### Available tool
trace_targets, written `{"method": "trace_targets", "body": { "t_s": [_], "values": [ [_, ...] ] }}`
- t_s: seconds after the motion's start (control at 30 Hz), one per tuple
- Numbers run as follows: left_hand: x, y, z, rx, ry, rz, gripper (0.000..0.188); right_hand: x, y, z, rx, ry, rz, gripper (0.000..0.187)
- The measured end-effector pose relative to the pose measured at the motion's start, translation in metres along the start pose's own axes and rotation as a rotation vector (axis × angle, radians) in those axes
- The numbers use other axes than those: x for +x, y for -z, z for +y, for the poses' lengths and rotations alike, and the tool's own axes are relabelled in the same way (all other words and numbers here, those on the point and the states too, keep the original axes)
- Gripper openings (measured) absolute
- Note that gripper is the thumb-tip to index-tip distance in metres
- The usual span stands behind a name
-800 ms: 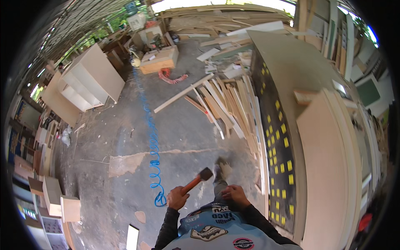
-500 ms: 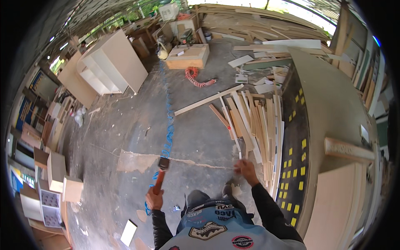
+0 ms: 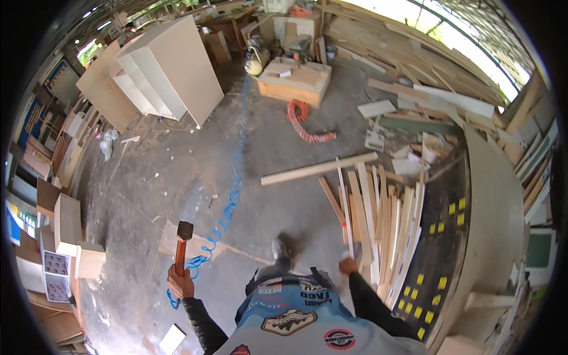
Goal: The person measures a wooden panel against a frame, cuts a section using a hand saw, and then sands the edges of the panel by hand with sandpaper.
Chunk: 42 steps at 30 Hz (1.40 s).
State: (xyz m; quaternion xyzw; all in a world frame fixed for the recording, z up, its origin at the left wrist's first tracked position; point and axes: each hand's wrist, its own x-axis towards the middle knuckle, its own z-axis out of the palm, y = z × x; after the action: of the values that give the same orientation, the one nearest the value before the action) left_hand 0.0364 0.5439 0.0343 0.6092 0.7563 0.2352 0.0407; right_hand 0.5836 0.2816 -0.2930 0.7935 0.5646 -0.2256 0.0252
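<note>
My left hand [image 3: 181,282] is closed around the orange-red handle of a mallet [image 3: 181,251]. Its dark, blocky head points up and away from me. A coiled blue air hose [image 3: 207,244] runs over the floor just right of the mallet and passes behind my left hand. On the other side, my right hand [image 3: 348,265] is closed in front of my body, left of a stack of long wooden strips [image 3: 378,225]. Something small and pale may show at its fingers, too blurred to name.
A long wooden batten [image 3: 319,168] lies across the floor ahead. Beyond it are a red coiled hose [image 3: 299,121] and a low wooden box [image 3: 294,83]. A large pale cabinet [image 3: 189,71] stands at the far left. A long bench-like panel [image 3: 497,195] borders the right.
The view has shifted as I step forward, one foot now out ahead. My left hand and the mallet have moved left, with the mallet more upright. My right hand has come lower and nearer my body.
</note>
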Motion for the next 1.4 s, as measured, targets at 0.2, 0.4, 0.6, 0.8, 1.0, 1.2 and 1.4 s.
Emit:
{"method": "trace_targets", "body": {
  "t_s": [0.2,0.4,0.6,0.8,1.0,1.2,1.4],
  "values": [
    [0.163,-0.053,0.06,0.041,-0.098,-0.019,0.045,0.048,0.022,-0.072,1.239,-0.934,-0.151,0.014],
    [0.31,-0.178,0.174,-0.006,-0.22,-0.014,0.045,0.16,0.077,-0.092,0.927,-0.587,-0.093,0.016],
    [0.422,-0.274,0.317,-0.061,-0.158,-0.119,0.04,0.324,0.148,-0.076,1.168,-0.938,-0.052,0.013],
    [0.536,-0.371,0.44,-0.122,-0.252,-0.114,0.041,0.551,0.229,0.047,0.233,-0.241,0.032,0.022],
    [0.651,-0.465,0.505,-0.072,-0.155,-0.204,0.04,0.714,0.383,0.011,1.586,-0.587,0.472,0.024],
    [0.782,-0.642,0.613,0.012,-0.255,-0.295,0.039,0.73,0.277,0.021,0.517,-0.547,0.304,0.021],
    [0.881,-0.841,0.691,0.017,-0.206,-0.414,0.043,0.588,0.182,-0.104,0.842,-1.148,-0.518,0.026]
  ]
}}
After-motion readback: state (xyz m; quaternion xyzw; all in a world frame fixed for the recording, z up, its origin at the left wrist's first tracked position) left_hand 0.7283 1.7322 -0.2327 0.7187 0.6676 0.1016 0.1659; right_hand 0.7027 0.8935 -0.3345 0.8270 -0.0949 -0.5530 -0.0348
